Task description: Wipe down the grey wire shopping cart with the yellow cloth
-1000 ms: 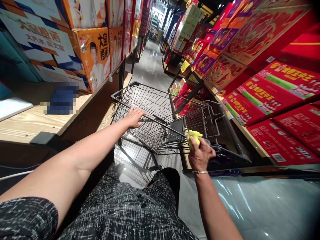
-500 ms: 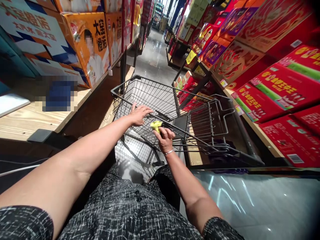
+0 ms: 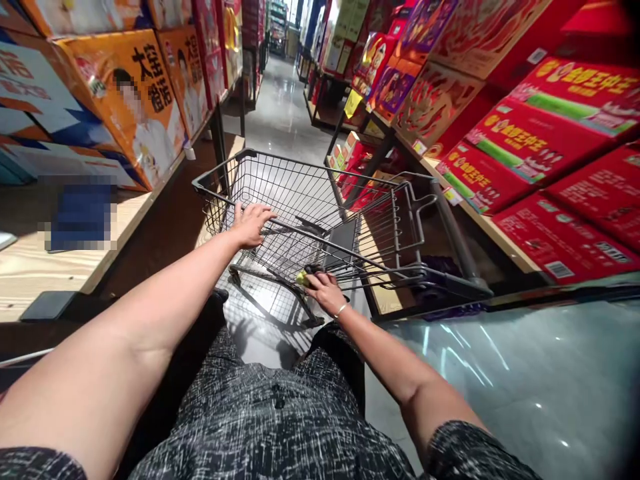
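Note:
A dark wire shopping cart point(image 3: 320, 237) stands across the aisle in front of me, with no goods visible in its basket. My left hand point(image 3: 251, 225) is closed over the near top rim, its fingers partly bent. My right hand point(image 3: 326, 293), with a bracelet at the wrist, is lower, close to the cart's near side wires. Its fingers are closed on a small yellow-green and black object point(image 3: 302, 277), mostly covered by the hand; its kind is unclear. I cannot tell whether it touches the wires.
On the left, a wooden shelf point(image 3: 117, 247) bears orange cartons point(image 3: 120, 100) and a blurred blue item point(image 3: 81, 215). Red gift boxes point(image 3: 525, 153) are stacked on the right shelf. A grey tiled aisle point(image 3: 283, 100) runs ahead between the displays.
My right hand has moved down with the yellow-green object, from rim height to the cart's lower side. My left hand stays on the rim. The surroundings have shifted left in view.

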A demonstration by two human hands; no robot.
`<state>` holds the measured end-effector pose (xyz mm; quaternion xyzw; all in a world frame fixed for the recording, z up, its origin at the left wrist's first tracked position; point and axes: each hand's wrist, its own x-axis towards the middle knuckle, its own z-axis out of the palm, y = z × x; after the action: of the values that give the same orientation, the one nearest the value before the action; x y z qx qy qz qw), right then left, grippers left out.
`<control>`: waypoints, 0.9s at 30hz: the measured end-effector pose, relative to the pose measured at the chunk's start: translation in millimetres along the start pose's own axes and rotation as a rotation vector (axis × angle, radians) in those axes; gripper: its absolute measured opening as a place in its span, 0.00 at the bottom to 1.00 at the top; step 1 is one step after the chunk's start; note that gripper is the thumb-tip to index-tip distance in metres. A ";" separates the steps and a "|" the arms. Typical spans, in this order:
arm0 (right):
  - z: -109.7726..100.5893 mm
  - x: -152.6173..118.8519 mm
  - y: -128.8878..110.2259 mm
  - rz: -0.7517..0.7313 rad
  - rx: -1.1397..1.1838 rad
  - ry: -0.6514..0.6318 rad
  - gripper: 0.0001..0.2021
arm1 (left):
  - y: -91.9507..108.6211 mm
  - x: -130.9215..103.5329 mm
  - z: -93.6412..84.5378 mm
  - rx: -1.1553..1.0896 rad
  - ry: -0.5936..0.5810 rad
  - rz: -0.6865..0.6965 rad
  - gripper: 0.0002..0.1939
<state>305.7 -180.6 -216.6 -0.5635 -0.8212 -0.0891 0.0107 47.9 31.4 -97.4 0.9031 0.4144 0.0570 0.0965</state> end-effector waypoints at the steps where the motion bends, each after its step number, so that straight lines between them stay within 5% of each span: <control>1: -16.0 -6.1 5.9 0.010 -0.046 0.076 0.17 | -1.9 0.7 -0.7 0.011 0.001 -0.008 0.36; 6: -101.5 -37.0 27.7 0.221 -0.247 0.505 0.20 | -0.3 -0.4 -5.7 0.067 -0.017 -0.068 0.36; 9: -120.6 -46.9 34.6 0.391 -0.266 0.671 0.19 | 14.4 -3.9 -6.4 0.078 0.001 -0.005 0.39; 13: -86.2 -39.1 26.4 0.389 -0.161 0.603 0.14 | 35.2 -5.7 -1.4 0.036 -0.029 0.101 0.42; 20: 6.5 10.5 -31.9 0.224 0.149 0.071 0.15 | 38.6 -2.0 3.1 -0.002 -0.042 0.099 0.42; 27: 24.1 37.0 -56.0 0.049 0.279 -0.115 0.09 | 35.3 -1.1 -0.1 0.003 -0.057 0.066 0.41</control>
<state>242.2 -162.2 -243.4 -0.5805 -0.8110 0.0586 0.0442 73.2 8.1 -89.5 0.9177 0.3818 0.0336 0.1049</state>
